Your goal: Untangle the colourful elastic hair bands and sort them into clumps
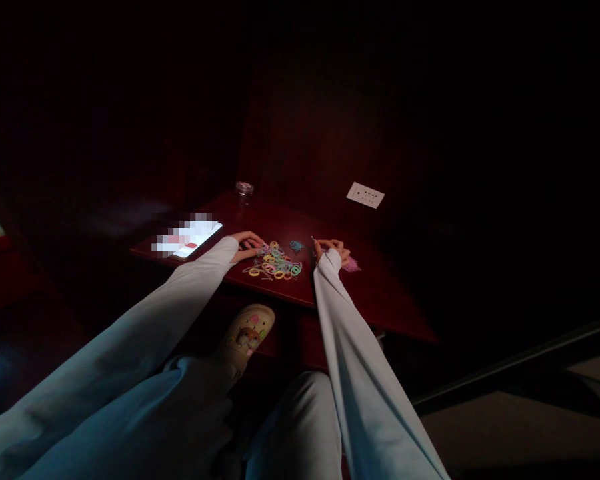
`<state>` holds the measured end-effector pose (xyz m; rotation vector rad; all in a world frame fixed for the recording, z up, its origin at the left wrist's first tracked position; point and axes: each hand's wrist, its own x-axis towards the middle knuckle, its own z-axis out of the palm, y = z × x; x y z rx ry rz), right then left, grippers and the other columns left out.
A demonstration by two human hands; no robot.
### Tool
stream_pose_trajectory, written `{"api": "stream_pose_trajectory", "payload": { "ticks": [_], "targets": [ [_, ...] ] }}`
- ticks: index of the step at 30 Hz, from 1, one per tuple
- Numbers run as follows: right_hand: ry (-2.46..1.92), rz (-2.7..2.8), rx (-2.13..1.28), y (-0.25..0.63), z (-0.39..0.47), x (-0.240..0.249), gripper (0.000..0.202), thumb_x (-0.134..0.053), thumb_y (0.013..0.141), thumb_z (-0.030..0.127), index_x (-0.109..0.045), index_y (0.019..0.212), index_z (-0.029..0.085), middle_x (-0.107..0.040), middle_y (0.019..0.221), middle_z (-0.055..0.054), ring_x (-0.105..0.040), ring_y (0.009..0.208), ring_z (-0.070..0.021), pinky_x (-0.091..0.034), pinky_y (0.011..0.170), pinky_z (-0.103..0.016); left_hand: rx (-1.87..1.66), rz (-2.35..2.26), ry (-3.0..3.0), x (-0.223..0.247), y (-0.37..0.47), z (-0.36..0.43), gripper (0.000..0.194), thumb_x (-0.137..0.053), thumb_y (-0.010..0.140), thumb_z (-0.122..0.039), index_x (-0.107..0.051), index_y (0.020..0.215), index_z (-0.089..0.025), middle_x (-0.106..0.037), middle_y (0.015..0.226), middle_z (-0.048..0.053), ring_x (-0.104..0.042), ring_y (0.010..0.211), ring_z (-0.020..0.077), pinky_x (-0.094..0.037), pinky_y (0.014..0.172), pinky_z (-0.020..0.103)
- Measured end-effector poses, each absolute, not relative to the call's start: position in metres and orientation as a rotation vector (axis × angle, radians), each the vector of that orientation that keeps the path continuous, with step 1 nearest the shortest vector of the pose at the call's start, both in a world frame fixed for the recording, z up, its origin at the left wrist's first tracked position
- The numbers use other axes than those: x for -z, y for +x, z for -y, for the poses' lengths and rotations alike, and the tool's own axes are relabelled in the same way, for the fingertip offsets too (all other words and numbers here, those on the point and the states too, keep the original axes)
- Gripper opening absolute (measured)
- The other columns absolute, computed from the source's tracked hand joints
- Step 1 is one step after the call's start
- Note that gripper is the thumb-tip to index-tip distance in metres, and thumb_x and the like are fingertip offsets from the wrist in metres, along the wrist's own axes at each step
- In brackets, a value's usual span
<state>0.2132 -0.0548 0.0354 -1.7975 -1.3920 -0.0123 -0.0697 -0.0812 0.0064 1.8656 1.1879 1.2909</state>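
A pile of colourful rings that look like hair ties (279, 274), in yellow, pink, green and grey, lies spread near the table's front edge. My left hand (247, 244) rests at the pile's left side, its fingers stretched toward the rings and touching the edge of it. To the right of the pile, my right hand (331, 249) is held low over the table with thumb and forefinger pinched together. A tiny pale tip shows at that pinch, too small to name. Between the hands sits a small blue heap (296, 246). A pink heap (351, 265) lies partly hidden behind my right hand.
The dark red table (380, 287) stands against a wall bearing a white socket plate (365, 195). A lit phone or tablet (197, 239) lies at the left, with a clear lidded jar (244, 191) behind it. Below the table edge is a beige clog (250, 330).
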Motion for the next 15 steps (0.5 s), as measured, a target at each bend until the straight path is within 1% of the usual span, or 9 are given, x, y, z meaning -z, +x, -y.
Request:
{"api": "stream_pose_trajectory", "payload": {
  "ticks": [7,11,13,15],
  "targets": [
    [-1.664,1.711,0.091,0.202,0.049,-0.033,0.029,-0.064,0.096,0.047,-0.081,0.086,0.026,-0.063,0.124,-0.009,-0.04,0.117,-0.0312,-0.025,0.101,-0.048,-1.306,-1.308,1.858,0.0,-0.077,0.072,0.034,-0.07,0.072,-0.044,-0.073,0.096,-0.02,-0.079,0.095,0.006,-0.068,0.085,0.0214,-0.05,0.072,0.029],
    [-1.624,1.733,0.088,0.201,0.049,-0.032,0.029,-0.066,0.095,0.049,-0.081,0.084,0.027,-0.064,0.123,-0.009,-0.041,0.116,-0.0308,-0.026,0.1,-0.047,-1.307,-1.345,1.921,0.002,-0.082,0.072,0.025,-0.064,0.072,-0.03,-0.073,0.094,-0.022,-0.079,0.095,0.005,-0.068,0.086,0.0219,-0.051,0.074,0.03],
    [-1.617,1.668,0.043,0.2,0.049,-0.032,0.03,-0.066,0.094,0.051,-0.081,0.084,0.027,-0.065,0.121,-0.008,-0.041,0.116,-0.031,-0.026,0.1,-0.047,-1.325,-1.386,2.007,0.0,-0.083,0.075,0.022,-0.064,0.072,-0.026,-0.074,0.091,-0.023,-0.077,0.098,0.004,-0.067,0.09,0.0226,-0.051,0.079,0.031],
    [-1.616,1.587,-0.019,0.199,0.051,-0.033,0.032,-0.065,0.094,0.053,-0.081,0.085,0.027,-0.066,0.119,-0.008,-0.041,0.115,-0.031,-0.027,0.099,-0.047,-1.305,-1.418,2.118,-0.003,-0.083,0.078,0.017,-0.068,0.072,-0.027,-0.075,0.088,-0.024,-0.074,0.1,0.004,-0.065,0.094,0.0236,-0.05,0.088,0.034]
  ]
}}
